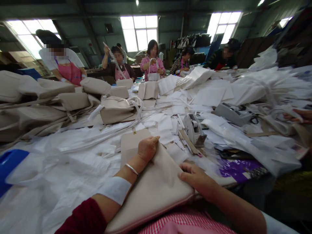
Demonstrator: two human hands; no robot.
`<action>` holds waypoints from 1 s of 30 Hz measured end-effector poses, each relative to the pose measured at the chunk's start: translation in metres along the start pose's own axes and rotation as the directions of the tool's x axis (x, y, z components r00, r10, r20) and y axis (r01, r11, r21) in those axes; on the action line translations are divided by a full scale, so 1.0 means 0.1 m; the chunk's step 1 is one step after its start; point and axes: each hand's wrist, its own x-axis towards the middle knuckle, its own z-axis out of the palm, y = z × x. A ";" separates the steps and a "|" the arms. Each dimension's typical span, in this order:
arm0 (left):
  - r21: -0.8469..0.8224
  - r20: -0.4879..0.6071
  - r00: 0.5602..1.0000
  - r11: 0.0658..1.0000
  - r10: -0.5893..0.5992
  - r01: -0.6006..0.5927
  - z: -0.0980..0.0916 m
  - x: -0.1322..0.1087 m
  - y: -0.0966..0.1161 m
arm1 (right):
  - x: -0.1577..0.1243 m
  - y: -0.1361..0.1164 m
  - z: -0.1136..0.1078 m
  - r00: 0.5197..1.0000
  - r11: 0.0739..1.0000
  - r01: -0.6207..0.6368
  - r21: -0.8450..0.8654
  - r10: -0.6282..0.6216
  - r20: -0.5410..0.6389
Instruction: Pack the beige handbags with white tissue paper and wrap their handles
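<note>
A light beige handbag (156, 185) lies at the table's near edge, against the checked apron. My left hand (148, 149) is closed on the bag's far corner, its fingers pressed together there. On the right side of the bag, my right hand (195, 177) grips the edge between thumb and fingers. The bag's flap (129, 138), with a small gold-coloured fitting, stretches out beyond my left hand. The undersides of both hands' grips are hidden.
Finished-looking beige bags (48, 113) are heaped at left. Tape dispensers (193, 130) stand among white paper sheets (165, 125). A blue object (12, 165) sits at far left, purple plastic (234, 169) at right. Several people work across the table; another person's hand (299, 115) shows at right.
</note>
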 end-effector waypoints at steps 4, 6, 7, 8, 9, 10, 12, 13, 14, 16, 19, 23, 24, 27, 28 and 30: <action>0.067 0.035 0.999 0.997 -0.026 0.024 0.00 0.01 0.03 | 0.38 -0.22 0.00 0.997 0.998 -0.063 -0.011 0.063 0.041; 0.091 0.050 0.998 0.995 -0.040 0.035 -0.01 0.00 0.05 | 0.63 -0.30 0.06 0.994 0.996 -0.093 0.017 0.091 0.066; 0.102 0.057 0.997 0.994 -0.049 0.043 -0.02 0.00 0.07 | 0.75 -0.33 0.10 0.992 0.994 -0.106 0.031 0.103 0.076; 0.114 0.064 0.996 0.992 -0.059 0.052 -0.05 -0.01 0.08 | 0.85 -0.34 0.14 0.991 0.993 -0.113 0.038 0.110 0.079; 0.125 0.071 0.995 0.990 -0.072 0.063 -0.09 -0.03 0.08 | 0.93 -0.33 0.17 0.991 0.993 -0.112 0.036 0.109 0.073; 0.137 0.077 0.993 0.988 -0.086 0.075 -0.14 -0.05 0.08 | 1.00 -0.31 0.19 0.993 0.994 -0.107 0.021 0.105 0.060; 0.162 0.077 0.990 0.981 -0.120 0.106 -0.27 -0.15 0.07 | 1.07 -0.27 0.21 0.995 0.996 -0.089 -0.020 0.090 0.044; 0.171 0.070 0.988 0.977 -0.138 0.125 -0.34 -0.23 0.06 | 1.07 -0.25 0.21 0.996 0.996 -0.077 -0.042 0.078 0.039; 0.181 0.070 0.985 0.973 -0.156 0.141 -0.41 -0.32 0.04 | 1.07 -0.23 0.21 0.998 0.995 -0.059 -0.082 0.061 0.032; 0.215 0.132 0.973 0.964 -0.189 0.159 -0.54 -0.56 -0.01 | 1.04 -0.23 0.20 1.000 0.973 0.004 -0.229 -0.003 0.004; 0.268 0.315 0.912 0.946 -0.264 0.181 -0.65 -0.95 -0.11 | 1.01 -0.26 0.22 0.991 0.864 0.090 -0.495 -0.127 -0.041; 0.327 0.342 0.841 0.892 -0.420 0.313 -0.70 -1.28 -0.20 | 1.02 -0.26 0.29 0.986 0.804 0.083 -0.589 -0.152 -0.067; 0.341 0.332 0.836 0.882 -0.437 0.325 -0.72 -1.29 -0.20 | 1.02 -0.25 0.30 0.985 0.794 0.083 -0.603 -0.156 -0.070; 0.405 0.309 0.858 0.873 -0.410 0.272 -0.84 -1.18 -0.09 | 1.03 -0.23 0.31 0.981 0.760 0.096 -0.643 -0.180 -0.067; 0.427 0.303 0.875 0.875 -0.378 0.230 -0.89 -1.09 -0.03 | 1.02 -0.24 0.31 0.980 0.748 0.102 -0.656 -0.190 -0.064; 0.406 0.313 0.918 0.908 -0.245 0.104 -0.93 -0.91 0.11 | 1.02 -0.25 0.32 0.976 0.726 0.119 -0.677 -0.211 -0.055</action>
